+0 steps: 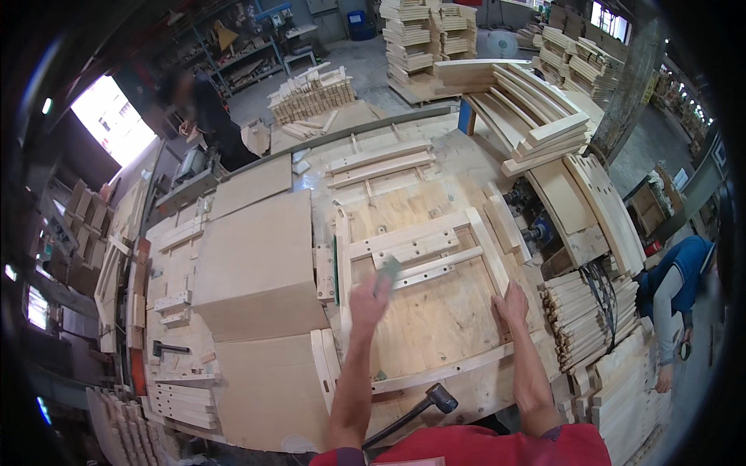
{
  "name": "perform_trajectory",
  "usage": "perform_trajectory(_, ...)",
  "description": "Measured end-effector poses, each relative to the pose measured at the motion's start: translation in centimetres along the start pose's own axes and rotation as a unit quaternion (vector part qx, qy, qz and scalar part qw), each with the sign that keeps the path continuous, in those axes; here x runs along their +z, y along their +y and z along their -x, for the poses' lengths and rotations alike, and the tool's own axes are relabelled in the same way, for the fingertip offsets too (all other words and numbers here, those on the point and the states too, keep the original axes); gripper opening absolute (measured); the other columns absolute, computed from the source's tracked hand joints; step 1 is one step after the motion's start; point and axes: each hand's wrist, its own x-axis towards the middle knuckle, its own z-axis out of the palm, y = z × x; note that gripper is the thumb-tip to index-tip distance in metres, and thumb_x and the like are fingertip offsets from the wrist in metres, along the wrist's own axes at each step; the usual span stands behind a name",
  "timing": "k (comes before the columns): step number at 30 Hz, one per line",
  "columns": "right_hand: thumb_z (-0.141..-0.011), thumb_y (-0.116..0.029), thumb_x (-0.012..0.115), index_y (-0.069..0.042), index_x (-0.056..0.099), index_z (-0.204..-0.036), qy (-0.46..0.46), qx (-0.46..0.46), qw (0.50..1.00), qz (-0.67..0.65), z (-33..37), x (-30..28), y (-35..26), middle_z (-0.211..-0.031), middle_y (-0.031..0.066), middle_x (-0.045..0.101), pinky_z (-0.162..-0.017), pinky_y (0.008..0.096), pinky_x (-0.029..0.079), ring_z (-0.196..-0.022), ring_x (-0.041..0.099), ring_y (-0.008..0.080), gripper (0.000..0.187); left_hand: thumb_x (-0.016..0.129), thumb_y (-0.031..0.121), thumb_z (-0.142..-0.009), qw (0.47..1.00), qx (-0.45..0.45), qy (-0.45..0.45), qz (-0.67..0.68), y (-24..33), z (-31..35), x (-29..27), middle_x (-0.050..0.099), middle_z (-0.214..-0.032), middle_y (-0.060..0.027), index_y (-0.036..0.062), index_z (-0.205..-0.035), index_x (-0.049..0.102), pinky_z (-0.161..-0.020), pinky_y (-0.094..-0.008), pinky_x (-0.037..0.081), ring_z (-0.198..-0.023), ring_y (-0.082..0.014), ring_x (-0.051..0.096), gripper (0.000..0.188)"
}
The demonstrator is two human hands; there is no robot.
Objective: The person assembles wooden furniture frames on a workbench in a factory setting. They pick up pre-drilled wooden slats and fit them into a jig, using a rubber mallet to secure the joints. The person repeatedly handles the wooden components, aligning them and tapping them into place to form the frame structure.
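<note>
On the plywood-topped bench lies a pale wooden frame (488, 260) with side rails and crosspieces. Along its crosspieces sits a short drilled wooden block (416, 247). My left hand (368, 301) is raised over the frame's left part, closed around a small green pad-like piece (388, 269); motion blurs both, so its exact kind is unclear. My right hand (510, 304) grips the lower end of the frame's right rail. A dark mallet (443, 398) rests at the bench's near edge, between my forearms.
Cardboard sheets (256, 252) cover the bench to the left, with a second hammer (171, 349) beyond. Bundled wooden sticks (579, 311) and stacked curved frames (544, 116) stand at right. One person (206, 116) works at far left; another in blue (684, 272) bends at right.
</note>
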Motion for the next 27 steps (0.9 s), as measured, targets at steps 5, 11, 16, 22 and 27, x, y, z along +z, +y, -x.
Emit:
perform_trajectory(5,-0.072,-0.017,0.079,0.000,0.062,-0.098,-0.068,-0.079,0.989,-0.103,-1.9,-1.6,-0.2,-0.090,0.0155,0.071,-0.080,0.0466,0.054,-0.088,0.069,0.0359,0.035,0.079,0.048,-0.079,0.945,-0.180,0.064,-0.265,-4.2,10.2,-3.0,0.052,-0.139,-0.0300,0.0001,-0.143,0.048,-0.105,-0.0476,0.045,-0.124,-0.0431,0.056,0.085)
perform_trajectory(11,-0.074,-0.012,0.076,0.003,0.065,-0.097,-0.292,-0.053,0.885,-0.360,-3.7,-9.1,-1.9,-0.072,0.0060,0.064,-0.056,0.0325,0.052,-0.064,0.064,0.0169,0.030,0.076,0.040,-0.078,0.937,-0.331,-0.046,-0.101,-4.5,10.0,-3.5,0.068,-0.110,-0.0275,-0.0014,-0.121,0.059,-0.092,-0.0521,0.052,-0.104,-0.0456,0.066,0.062)
perform_trajectory(16,-0.076,-0.012,0.080,-0.003,0.063,-0.100,-0.141,-0.144,0.893,-0.401,1.1,-12.7,-1.2,-0.083,0.0024,0.064,-0.066,0.0308,0.051,-0.072,0.060,0.0120,0.032,0.078,0.023,-0.075,0.960,-0.212,0.183,-0.013,-2.2,10.9,-3.8,0.071,-0.099,-0.0247,-0.0027,-0.114,0.059,-0.086,-0.0478,0.055,-0.095,-0.0415,0.070,0.050)
perform_trajectory(22,-0.075,-0.005,0.086,-0.001,0.060,-0.117,-0.092,-0.193,0.850,-0.482,0.4,-10.6,4.0,-0.103,0.0039,0.065,-0.079,0.0294,0.055,-0.091,0.064,0.0150,0.049,0.081,0.010,-0.076,0.945,-0.208,0.217,0.130,0.0,9.0,-3.3,0.071,-0.097,-0.0131,-0.0030,-0.113,0.063,-0.080,-0.0362,0.055,-0.090,-0.0229,0.067,0.043)
perform_trajectory(27,-0.076,0.003,0.083,0.000,0.060,-0.120,-0.131,-0.123,0.834,-0.522,3.0,-7.9,5.4,-0.114,0.0051,0.064,-0.089,0.0328,0.054,-0.101,0.063,0.0182,0.050,0.080,0.004,-0.082,0.930,-0.219,0.220,0.198,-1.5,12.3,-4.5,0.072,-0.096,-0.0106,-0.0037,-0.107,0.066,-0.073,-0.0300,0.055,-0.083,-0.0170,0.067,0.030)
